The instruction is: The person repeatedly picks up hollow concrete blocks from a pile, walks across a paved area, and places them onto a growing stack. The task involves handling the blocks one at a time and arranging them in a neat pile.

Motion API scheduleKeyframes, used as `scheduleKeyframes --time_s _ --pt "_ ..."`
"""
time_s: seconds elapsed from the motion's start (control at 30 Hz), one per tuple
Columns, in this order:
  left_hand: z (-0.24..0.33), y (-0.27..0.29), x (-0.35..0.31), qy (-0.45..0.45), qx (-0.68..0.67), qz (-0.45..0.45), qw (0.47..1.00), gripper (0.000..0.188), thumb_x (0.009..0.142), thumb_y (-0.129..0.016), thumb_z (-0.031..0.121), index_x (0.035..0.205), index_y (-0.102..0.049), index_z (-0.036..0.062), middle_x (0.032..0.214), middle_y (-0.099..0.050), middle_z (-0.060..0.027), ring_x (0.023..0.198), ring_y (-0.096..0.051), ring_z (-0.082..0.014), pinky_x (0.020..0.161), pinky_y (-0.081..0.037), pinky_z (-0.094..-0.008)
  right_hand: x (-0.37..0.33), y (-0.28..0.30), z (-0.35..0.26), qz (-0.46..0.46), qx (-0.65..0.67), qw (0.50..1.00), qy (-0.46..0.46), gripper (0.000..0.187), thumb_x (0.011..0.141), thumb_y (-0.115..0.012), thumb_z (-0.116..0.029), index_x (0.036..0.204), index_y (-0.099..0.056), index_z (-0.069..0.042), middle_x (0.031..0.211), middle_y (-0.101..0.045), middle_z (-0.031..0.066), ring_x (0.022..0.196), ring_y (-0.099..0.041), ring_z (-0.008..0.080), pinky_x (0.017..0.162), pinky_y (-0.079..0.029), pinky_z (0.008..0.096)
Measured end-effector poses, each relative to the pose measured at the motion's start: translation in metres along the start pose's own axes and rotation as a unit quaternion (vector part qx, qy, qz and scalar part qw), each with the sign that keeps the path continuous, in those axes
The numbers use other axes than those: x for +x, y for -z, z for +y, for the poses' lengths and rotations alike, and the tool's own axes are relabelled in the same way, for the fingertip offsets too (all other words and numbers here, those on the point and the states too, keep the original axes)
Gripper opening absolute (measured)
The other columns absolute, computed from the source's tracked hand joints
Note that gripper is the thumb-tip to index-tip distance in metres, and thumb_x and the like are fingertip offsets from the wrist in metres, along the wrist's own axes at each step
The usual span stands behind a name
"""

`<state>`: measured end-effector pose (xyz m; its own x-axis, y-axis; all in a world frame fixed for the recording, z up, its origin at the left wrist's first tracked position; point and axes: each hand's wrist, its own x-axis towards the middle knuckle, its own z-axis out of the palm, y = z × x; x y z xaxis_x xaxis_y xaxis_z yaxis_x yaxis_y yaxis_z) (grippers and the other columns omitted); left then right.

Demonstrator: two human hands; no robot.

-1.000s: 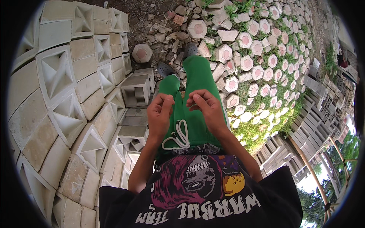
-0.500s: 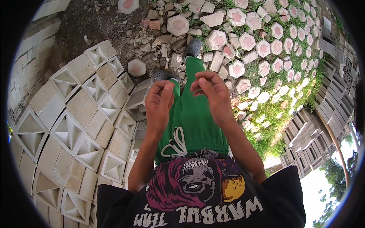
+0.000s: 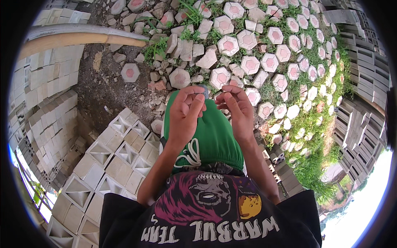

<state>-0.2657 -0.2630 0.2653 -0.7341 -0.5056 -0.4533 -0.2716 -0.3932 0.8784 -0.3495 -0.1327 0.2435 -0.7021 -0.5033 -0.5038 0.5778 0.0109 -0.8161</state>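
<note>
My left hand (image 3: 186,111) is held up in front of my body, fingers curled in and the thumb close against the index finger. My right hand (image 3: 237,108) mirrors it a short gap away, its fingers also bent toward the thumb. I see nothing in either hand, and the hands do not touch. Beneath them are my green trousers (image 3: 211,136) with a white drawstring (image 3: 191,153). Part of a grey shoe (image 3: 205,91) shows between the hands.
Stacked pale blocks with pyramid-shaped hollows (image 3: 101,151) stand at the left. Hexagonal pavers with reddish centres (image 3: 249,65) lie among grass and rubble ahead. A bamboo pole (image 3: 74,40) juts in from the far left. Grey block stacks (image 3: 355,120) line the right.
My view has shifted forward and the pole has come in at the upper left. The block stack sits lower in view. My hands are slightly closer together, still curled.
</note>
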Motion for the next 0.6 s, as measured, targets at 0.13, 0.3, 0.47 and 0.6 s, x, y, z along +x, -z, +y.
scheduleKeyframes --time_s 0.13,0.3,0.47,0.6 --pt "0.026 -0.014 0.028 -0.009 0.008 -0.061 0.998 0.022 0.095 -0.055 0.017 0.112 -0.054 0.0031 0.078 -0.056 -0.0009 0.070 -0.051 -0.0067 0.061 -0.040 -0.0215 0.014 0.003 -0.024 0.018 0.026 0.999 0.031 0.025 0.097 -0.052 -0.015 0.117 -0.052 -0.001 0.095 -0.063 0.0060 0.087 -0.059 0.0113 0.077 -0.046 0.0258" --pt "0.052 -0.023 0.074 -0.025 0.015 -0.090 0.996 0.020 0.096 -0.054 0.015 0.114 -0.053 0.0042 0.076 -0.054 0.0001 0.070 -0.051 -0.0067 0.061 -0.039 -0.0218 0.048 0.000 -0.050 0.033 0.052 0.996 0.057 0.024 0.097 -0.051 -0.014 0.117 -0.051 -0.001 0.094 -0.062 0.0049 0.087 -0.058 0.0104 0.076 -0.045 0.0256" --pt "0.083 -0.027 0.143 -0.050 0.018 -0.098 0.994 0.019 0.097 -0.053 0.015 0.113 -0.054 0.0050 0.076 -0.054 0.0000 0.068 -0.049 -0.0069 0.061 -0.038 -0.0222 0.109 -0.008 -0.085 0.038 0.044 0.995 0.084 0.025 0.097 -0.051 -0.014 0.118 -0.051 -0.001 0.094 -0.061 0.0049 0.088 -0.057 0.0108 0.076 -0.044 0.0255" --pt "0.119 -0.034 0.207 -0.077 0.048 -0.102 0.991 0.019 0.097 -0.052 0.015 0.112 -0.054 0.0052 0.075 -0.053 -0.0001 0.068 -0.048 -0.0075 0.061 -0.038 -0.0227 0.162 -0.019 -0.130 0.048 0.041 0.994 0.088 0.027 0.096 -0.053 -0.016 0.118 -0.050 0.000 0.095 -0.062 0.0055 0.089 -0.057 0.0117 0.076 -0.045 0.0267"
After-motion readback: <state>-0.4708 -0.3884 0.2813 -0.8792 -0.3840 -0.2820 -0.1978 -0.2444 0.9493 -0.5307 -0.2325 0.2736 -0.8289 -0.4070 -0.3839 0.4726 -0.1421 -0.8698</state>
